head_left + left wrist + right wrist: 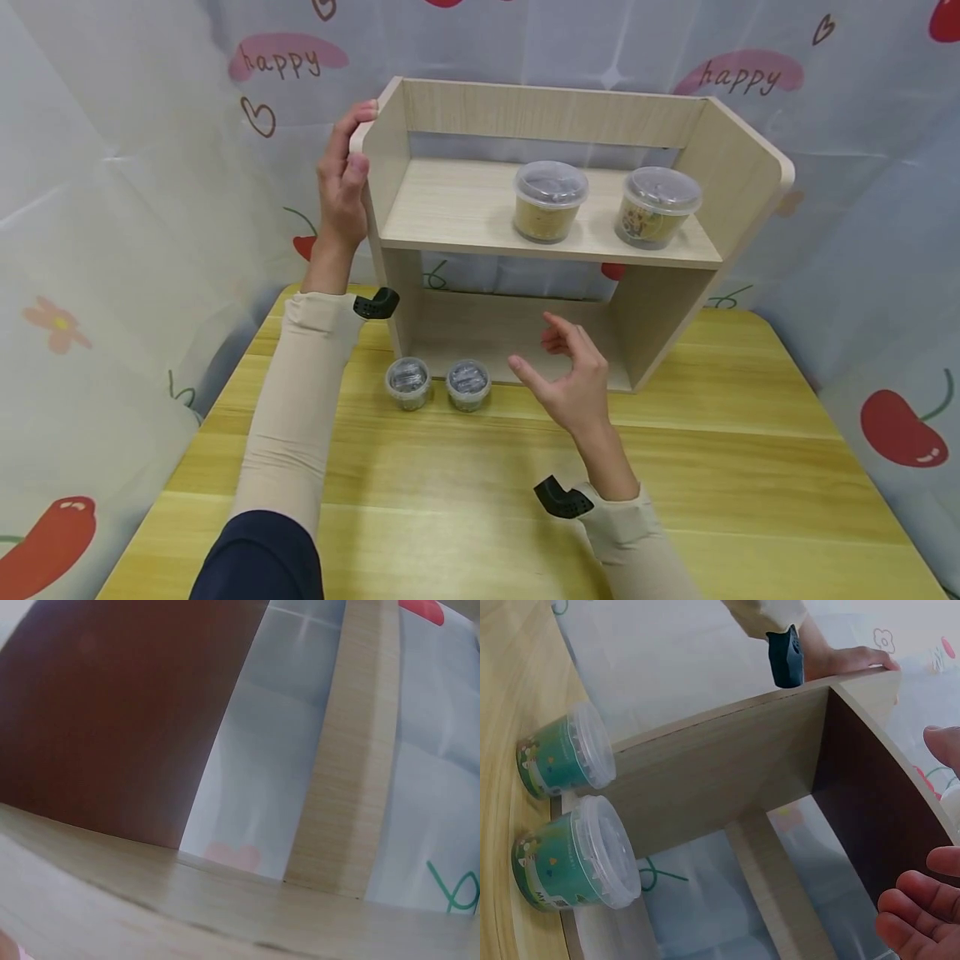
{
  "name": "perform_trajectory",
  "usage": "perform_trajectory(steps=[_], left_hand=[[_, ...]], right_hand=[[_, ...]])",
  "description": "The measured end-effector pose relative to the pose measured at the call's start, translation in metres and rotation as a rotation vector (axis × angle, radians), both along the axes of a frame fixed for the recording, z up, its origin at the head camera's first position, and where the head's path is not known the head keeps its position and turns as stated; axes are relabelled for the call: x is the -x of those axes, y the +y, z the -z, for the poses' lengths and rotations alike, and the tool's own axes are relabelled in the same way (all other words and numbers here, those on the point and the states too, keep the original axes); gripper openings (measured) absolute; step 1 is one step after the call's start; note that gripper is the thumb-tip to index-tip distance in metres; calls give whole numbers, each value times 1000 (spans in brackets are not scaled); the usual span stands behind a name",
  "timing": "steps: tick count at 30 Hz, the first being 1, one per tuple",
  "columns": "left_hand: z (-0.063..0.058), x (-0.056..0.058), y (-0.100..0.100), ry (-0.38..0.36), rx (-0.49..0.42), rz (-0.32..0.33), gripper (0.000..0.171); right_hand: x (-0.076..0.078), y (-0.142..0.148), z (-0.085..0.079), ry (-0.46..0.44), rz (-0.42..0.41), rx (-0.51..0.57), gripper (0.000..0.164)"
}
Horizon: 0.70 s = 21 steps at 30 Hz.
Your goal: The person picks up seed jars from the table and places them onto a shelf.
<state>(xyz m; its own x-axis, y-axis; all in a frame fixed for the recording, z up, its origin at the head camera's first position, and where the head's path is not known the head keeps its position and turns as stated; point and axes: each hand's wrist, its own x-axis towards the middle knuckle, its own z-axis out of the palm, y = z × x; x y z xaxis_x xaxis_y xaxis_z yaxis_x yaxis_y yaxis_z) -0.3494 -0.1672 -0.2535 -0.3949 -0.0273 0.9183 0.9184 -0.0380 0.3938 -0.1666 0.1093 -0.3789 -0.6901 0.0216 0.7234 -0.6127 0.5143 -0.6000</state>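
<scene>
My left hand (345,183) grips the front edge of the left side panel of a pale wooden two-tier shelf (450,196), near its top, with the thumb on the edge. My right hand (573,379) hangs in front of the lower tier, thumb and fingers spread apart and holding nothing. Two lidded plastic tubs (550,202) with yellowish contents stand on the upper board, right of its middle. Two smaller clear-lidded tubs, the left one (408,383) and the right one (468,386), stand on the table by the shelf's lower front edge. Green printed sides show in the right wrist view.
The shelf stands at the back of a yellow wood-grain table (450,517). A printed white curtain (150,208) hangs behind and at both sides. In the left wrist view, the upper board's dark brown underside (120,720) fills the left part.
</scene>
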Motion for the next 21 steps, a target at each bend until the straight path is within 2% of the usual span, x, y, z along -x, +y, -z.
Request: perform_trajectory(steps=[21], left_hand=[[1, 0, -1, -7, 10, 2, 81]], right_hand=[[3, -5, 22, -72, -32, -21, 80]])
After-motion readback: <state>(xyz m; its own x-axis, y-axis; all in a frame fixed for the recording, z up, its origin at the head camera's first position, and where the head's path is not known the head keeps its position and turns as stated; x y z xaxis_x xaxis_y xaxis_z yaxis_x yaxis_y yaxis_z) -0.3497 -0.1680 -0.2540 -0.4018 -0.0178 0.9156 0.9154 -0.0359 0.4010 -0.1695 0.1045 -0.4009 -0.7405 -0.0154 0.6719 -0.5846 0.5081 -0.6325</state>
